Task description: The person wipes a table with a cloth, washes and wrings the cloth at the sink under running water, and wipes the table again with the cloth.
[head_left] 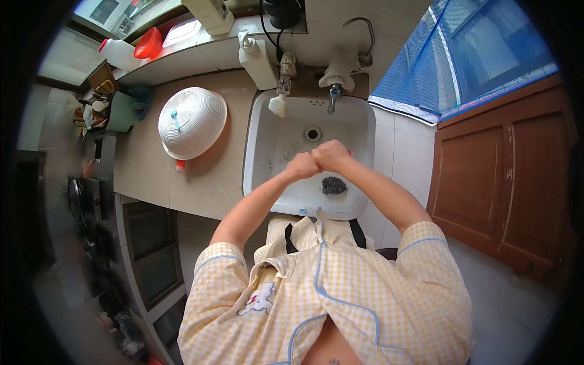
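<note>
Both of my hands meet over the white sink (249, 164), knuckles up and fingers curled. My left hand (302, 165) is closed and presses against my right hand (331, 154), which is closed too. A small bit of pink shows at the far edge of my right hand; what the fists hold is hidden beneath them. Below my wrists, a dark grey, crumpled scrubber-like clump (333, 185) lies in the basin. Just beyond my hands is the round drain (312, 134). The metal tap (333, 100) hangs over the back of the sink.
A white colander (191, 121) sits upside down on the counter (201, 198) at left. Behind the sink stand a white pump bottle (258, 64) and a second tap fitting (283, 85). A utensil holder (118, 112) is farther left. Brown cabinet doors (499, 182) are at right.
</note>
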`<state>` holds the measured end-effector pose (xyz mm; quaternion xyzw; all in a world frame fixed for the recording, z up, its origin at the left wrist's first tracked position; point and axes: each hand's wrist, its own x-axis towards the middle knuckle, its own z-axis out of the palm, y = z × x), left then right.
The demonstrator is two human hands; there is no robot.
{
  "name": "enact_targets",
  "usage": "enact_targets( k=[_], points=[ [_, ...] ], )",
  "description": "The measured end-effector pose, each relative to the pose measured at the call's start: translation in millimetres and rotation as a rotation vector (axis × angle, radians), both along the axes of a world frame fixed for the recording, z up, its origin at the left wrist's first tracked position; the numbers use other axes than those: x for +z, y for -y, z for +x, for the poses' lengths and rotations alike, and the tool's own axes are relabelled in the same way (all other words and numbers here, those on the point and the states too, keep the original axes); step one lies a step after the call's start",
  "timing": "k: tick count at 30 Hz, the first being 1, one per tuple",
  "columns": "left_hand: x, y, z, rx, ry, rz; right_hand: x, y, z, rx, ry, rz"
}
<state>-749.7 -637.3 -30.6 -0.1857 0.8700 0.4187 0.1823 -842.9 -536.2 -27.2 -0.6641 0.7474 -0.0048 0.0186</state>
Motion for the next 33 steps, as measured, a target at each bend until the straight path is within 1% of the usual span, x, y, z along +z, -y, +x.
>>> enact_targets(
  k=[1, 2, 3, 5, 9, 11, 13, 15, 16, 18, 19, 20, 21, 22, 24, 25, 27, 28, 29, 30, 31, 32, 33],
  points=[
    [10.4, -1.4, -1.7, -0.020, 0.057, -0.118, 0.0, 2.1, 0.2, -0.002, 0.003, 0.001],
    [15.6, -1.9, -2.0, -0.040, 0.114, -0.235, -0.2, 3.9, 1.0, -0.031, 0.023, 0.116],
    [14.3, -1.1, -1.1, -0.040, 0.117, -0.233, -0.1, 5.2, 0.7, -0.060, 0.042, 0.230],
    [12.5, 0.7, 0.1, -0.074, 0.022, -0.331, 1.8, 5.7, -3.2, -0.073, 0.100, 0.229],
    [10.5, 5.8, -2.5, -0.167, -0.029, -0.405, 5.7, 4.0, -7.7, -0.130, 0.236, 0.209],
    [7.8, 7.2, -4.0, -0.247, -0.101, -0.453, 6.7, 2.2, -7.9, -0.150, 0.269, 0.196],
    [6.1, 7.4, -4.5, -0.266, -0.105, -0.454, 10.9, 1.7, -7.9, -0.170, 0.302, 0.183],
    [5.3, 9.5, -5.8, -0.285, -0.109, -0.455, 17.9, 2.8, -7.1, -0.249, 0.363, 0.308],
    [8.1, 12.0, -7.5, -0.261, -0.128, -0.416, 16.0, 1.1, -8.1, -0.250, 0.366, 0.309],
    [7.8, 18.6, -7.4, -0.235, -0.145, -0.376, 9.1, -8.1, -14.6, -0.297, 0.542, 0.071],
    [4.8, 24.4, -4.9, -0.143, -0.245, -0.179, -1.6, -15.7, -19.8, -0.294, 0.543, 0.070],
    [3.6, 30.7, -2.6, -0.051, -0.343, 0.018, -18.5, -26.0, -26.0, -0.328, 0.718, -0.079],
    [9.0, 37.0, -1.5, 0.005, -0.255, 0.181, -28.9, -33.8, -30.0, -0.360, 0.891, -0.230],
    [4.0, 38.2, 0.7, 0.007, -0.255, 0.179, -29.5, -39.3, -29.2, -0.357, 0.892, -0.232],
    [-8.3, 40.2, 4.1, 0.235, -0.259, 0.496, -30.6, -50.0, -24.3, -0.692, 1.542, -0.410],
    [-7.9, 37.9, 4.7, 0.235, -0.262, 0.493, -33.6, -54.6, -24.3, -0.688, 1.540, -0.413],
    [-9.2, 25.7, 6.4, 0.538, -0.319, 0.967, -42.7, -61.6, -20.8, -0.958, 1.856, -0.474],
    [-7.3, 19.9, 5.3, 0.537, -0.321, 0.966, -57.3, -60.5, -14.8, -0.955, 1.855, -0.475],
    [-4.7, 13.4, 3.8, 0.602, -0.313, 1.055, -78.7, -56.5, -5.6, -0.998, 2.143, -0.758],
    [-3.1, 7.0, 2.8, 0.668, -0.302, 1.144, -88.8, -51.3, 3.5, -1.018, 2.417, -1.068],
    [-5.9, 1.1, 2.9, 0.691, -0.275, 1.178, -83.2, -40.4, 14.6, -1.104, 2.515, -1.295],
    [-12.5, -0.8, 4.4, 0.688, -0.277, 1.176, -71.8, -30.0, 19.7, -1.100, 2.515, -1.298],
    [-22.5, -2.2, 6.3, 0.663, -0.171, 1.228, -53.7, -21.2, 23.2, -1.025, 2.560, -1.458]
  ],
)
